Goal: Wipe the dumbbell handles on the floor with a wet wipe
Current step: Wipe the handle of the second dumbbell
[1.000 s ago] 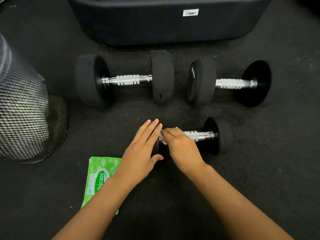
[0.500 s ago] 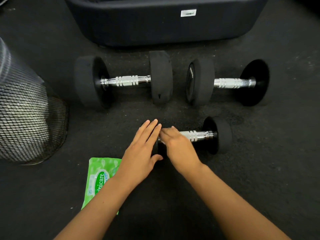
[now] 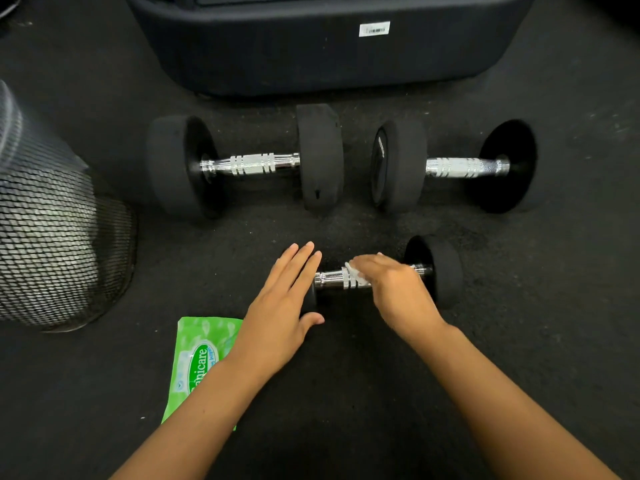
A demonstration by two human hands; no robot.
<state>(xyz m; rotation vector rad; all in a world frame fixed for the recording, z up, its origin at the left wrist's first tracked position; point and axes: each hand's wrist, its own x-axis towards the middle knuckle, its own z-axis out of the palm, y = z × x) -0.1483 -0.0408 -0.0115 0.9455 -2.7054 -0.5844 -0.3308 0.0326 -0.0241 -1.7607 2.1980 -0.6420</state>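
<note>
1. Where the dark speckled rubber floor (image 3: 519, 358) comes nearest the camera, two bare forearms reach forward, and a green plastic pack of wet wipes (image 3: 199, 358) lies flat on the floor, partly hidden under the left forearm.
2. Just beyond the pack, the left hand (image 3: 282, 306) lies with its fingers straight and together, palm down on the left end weight of the small black dumbbell (image 3: 446, 271), gripping nothing; that weight is almost wholly covered by the hand.
3. To its right, the right hand (image 3: 398, 292) curls over the small dumbbell's ribbed chrome handle (image 3: 332, 278) and presses a crumpled white wet wipe (image 3: 356, 275) against it; only a bit of the wipe shows at the fingertips.
4. This small dumbbell lies on the floor crosswise to the view, its right weight bare and its handle showing between the two hands.
5. Farther off, two larger black dumbbells lie end to end in a row: the left large dumbbell (image 3: 320, 157) and the right large dumbbell (image 3: 398, 164), each with a chrome ribbed handle, their inner weights near each other but apart.
6. At the left edge stands a black wire-mesh bin (image 3: 52, 244).
7. Farthest away, behind the large dumbbells, sits a big dark rounded base (image 3: 311, 46) bearing a small white barcode label (image 3: 374, 28).
</note>
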